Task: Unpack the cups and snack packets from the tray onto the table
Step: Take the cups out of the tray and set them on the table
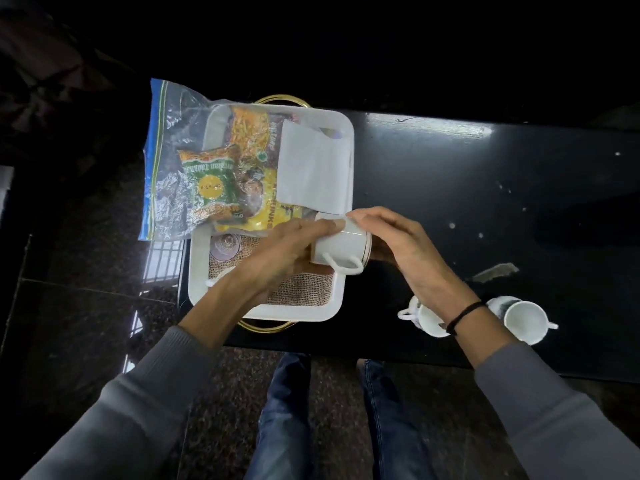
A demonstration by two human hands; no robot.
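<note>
Black worktop (485,202) with a white tray (199,271) at 9 o'clock. Both hands grip one cup (341,245) sideways over the tray's 3 o'clock rim: left hand (277,252) fingers wrap its base, right hand (398,244) fingers curl over its mouth. Snack packets (242,161) fill the tray's 12 o'clock half. A second cup (427,318) and third cup (523,320) sit at 5 o'clock.

Dim overall; from 10 to 2 o'clock the frame falls near black. A glare streak marks the glossy black counter (485,202) at 1 o'clock, and a bright barred reflection lies on the dark speckled stone floor (86,306) at 9 o'clock. The white square plastic tray (198,271) looks slightly overexposed; edges bow
</note>
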